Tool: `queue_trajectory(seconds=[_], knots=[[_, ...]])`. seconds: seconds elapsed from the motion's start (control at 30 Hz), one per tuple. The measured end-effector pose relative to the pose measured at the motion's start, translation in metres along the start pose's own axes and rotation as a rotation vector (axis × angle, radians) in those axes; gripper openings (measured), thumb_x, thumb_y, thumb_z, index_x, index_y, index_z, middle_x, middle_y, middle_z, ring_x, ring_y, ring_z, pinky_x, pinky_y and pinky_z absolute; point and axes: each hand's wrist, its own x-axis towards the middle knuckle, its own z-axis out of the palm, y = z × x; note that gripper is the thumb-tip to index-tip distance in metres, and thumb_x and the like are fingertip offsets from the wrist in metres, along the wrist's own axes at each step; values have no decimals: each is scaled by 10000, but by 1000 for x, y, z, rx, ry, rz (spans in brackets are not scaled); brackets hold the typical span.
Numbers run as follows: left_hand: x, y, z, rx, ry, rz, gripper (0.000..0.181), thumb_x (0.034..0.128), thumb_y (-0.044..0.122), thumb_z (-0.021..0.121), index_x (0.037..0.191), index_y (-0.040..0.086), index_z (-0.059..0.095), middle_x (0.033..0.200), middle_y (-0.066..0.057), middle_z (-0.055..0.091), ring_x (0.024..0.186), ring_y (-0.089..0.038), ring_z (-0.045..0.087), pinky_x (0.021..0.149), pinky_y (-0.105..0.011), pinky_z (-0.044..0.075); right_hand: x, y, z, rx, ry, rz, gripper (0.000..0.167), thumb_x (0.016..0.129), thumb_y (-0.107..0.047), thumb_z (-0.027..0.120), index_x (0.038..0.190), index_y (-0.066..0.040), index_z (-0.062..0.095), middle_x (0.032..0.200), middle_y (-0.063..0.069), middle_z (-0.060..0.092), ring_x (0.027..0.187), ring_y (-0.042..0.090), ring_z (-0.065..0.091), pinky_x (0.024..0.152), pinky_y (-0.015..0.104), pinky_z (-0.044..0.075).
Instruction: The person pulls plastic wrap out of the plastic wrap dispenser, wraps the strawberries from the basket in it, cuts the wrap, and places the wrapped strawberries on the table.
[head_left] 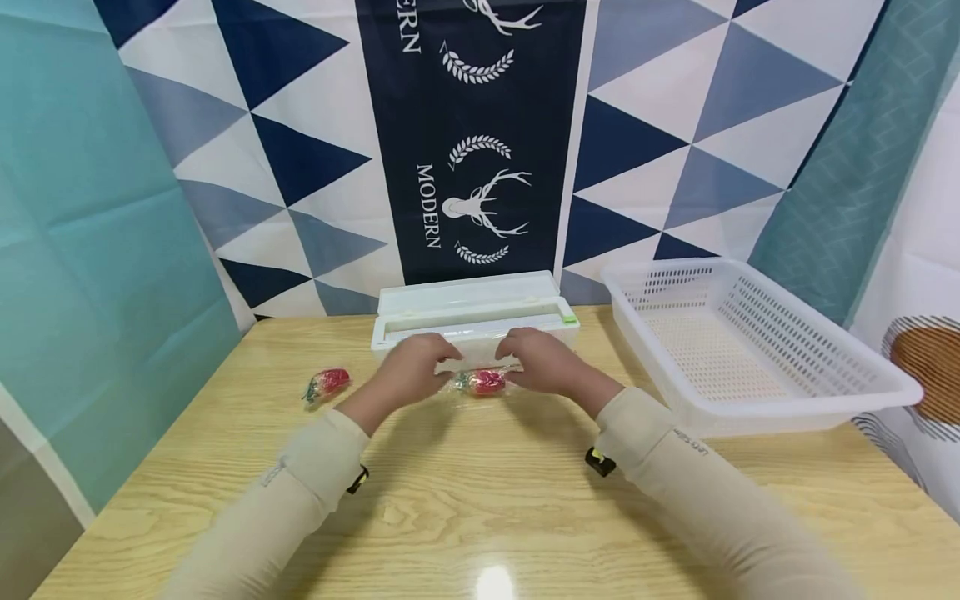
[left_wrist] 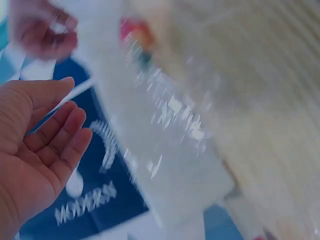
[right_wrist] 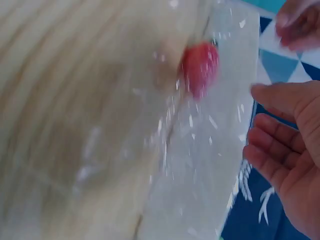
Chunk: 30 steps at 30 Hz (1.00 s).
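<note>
A red, strawberry-shaped piece with a green end (head_left: 487,382) lies under clear plastic film (right_wrist: 200,125) in front of a long white film box (head_left: 480,319), whose lid is raised. My left hand (head_left: 415,365) hovers at the piece's left, fingers bent loosely, thumb apart from them; the left wrist view shows nothing between them. Opposite, my right hand (head_left: 542,361) is held likewise, with thumb and fingers parted beside the film in the right wrist view. Whether either hand touches the film is unclear through blur.
Another red piece in clear film (head_left: 327,383) lies on the wooden table (head_left: 450,517), left of my left hand. To the right stands a white perforated plastic basket (head_left: 795,408). Behind the box hangs a patterned cloth (head_left: 480,125).
</note>
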Motion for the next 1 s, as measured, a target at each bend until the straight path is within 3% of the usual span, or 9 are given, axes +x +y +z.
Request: queue_trajectory(seconds=[0.13,0.33,0.47,0.57,0.77,1.0], knots=[[15,7,21,36,-98,22,252,814,117,779,1051,47,727,1013,-81,706,951,-237,651,872,-373,512,9,-4,14,40,-81,53,289,736,-99,815,993,-17,712,969,99,681,918,244,619,866,391,494],[27,4,40,77,-148,32,301,785,167,808,1053,59,724,980,-48,705,908,-199,648,843,-344,519,13,0,28,41,-164,137,289,723,-137,846,972,-75,715,921,6,664,859,169,596,822,346,498],[32,1,42,48,-188,30,343,760,168,835,1063,62,716,991,-23,707,910,-172,635,864,-322,507,14,2,32,52,-166,143,307,722,-123,851,989,-80,705,922,-6,660,850,155,588,824,342,497],[34,0,43,18,-206,36,286,752,158,841,995,70,721,903,5,695,818,-143,601,804,-302,507,15,1,34,52,-164,134,304,728,-116,851,990,-80,701,908,-11,658,830,147,586,814,335,502],[34,1,47,14,-173,75,138,788,177,819,780,100,704,680,41,608,635,-112,489,622,-248,449,16,-5,33,44,-156,124,219,773,-112,827,952,-106,702,887,-29,664,809,134,584,807,313,513],[28,4,45,33,-166,122,101,772,74,769,732,93,679,667,17,599,613,-121,467,584,-266,426,12,-11,32,37,-140,72,161,813,-181,805,900,-103,695,847,-25,658,776,125,582,761,286,512]])
